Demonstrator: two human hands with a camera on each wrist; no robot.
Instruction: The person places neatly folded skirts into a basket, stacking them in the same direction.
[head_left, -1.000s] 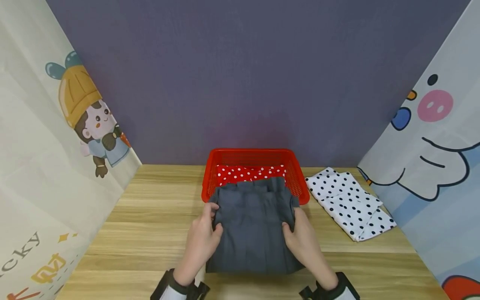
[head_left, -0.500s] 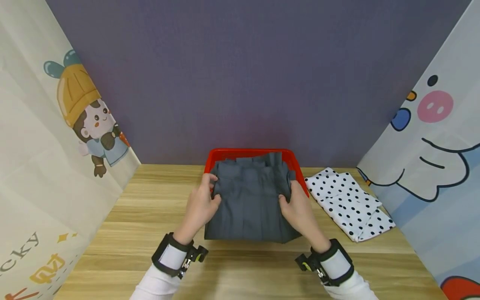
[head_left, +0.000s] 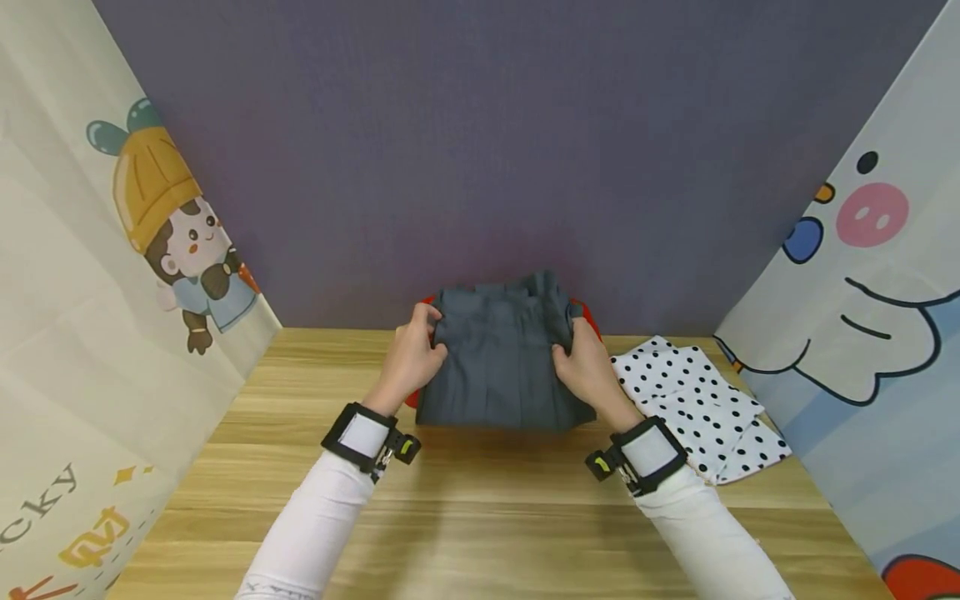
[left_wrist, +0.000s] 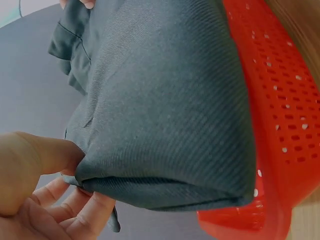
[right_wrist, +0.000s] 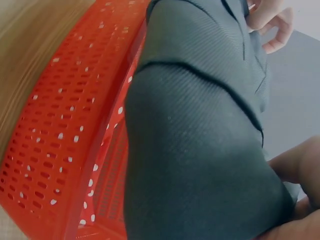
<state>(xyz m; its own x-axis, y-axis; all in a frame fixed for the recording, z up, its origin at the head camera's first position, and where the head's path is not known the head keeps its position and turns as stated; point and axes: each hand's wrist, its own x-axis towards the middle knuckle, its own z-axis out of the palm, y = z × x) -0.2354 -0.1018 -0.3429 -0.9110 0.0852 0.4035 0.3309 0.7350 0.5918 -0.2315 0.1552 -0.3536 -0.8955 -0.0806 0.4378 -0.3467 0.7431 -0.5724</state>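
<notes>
A folded dark grey cloth garment is held up level between both hands, over the red plastic basket. At its left edge my left hand pinches it, thumb on top and fingers beneath, as the left wrist view shows. The right hand grips the opposite edge in the same way. In the head view the garment hides nearly all of the basket; only bits of the rim show at its sides. Through the gap in the right wrist view, red cloth with white dots lies inside the basket.
A folded white cloth with black dots lies on the wooden table, right of the basket. Behind the basket rises a grey-purple wall. Printed cartoon sheets stand along the left and right sides.
Both hands have carried the grey garment forward, away from the body, from the basket's near side to over it. The red dotted cloth, visible earlier in the head view, is now covered there.
</notes>
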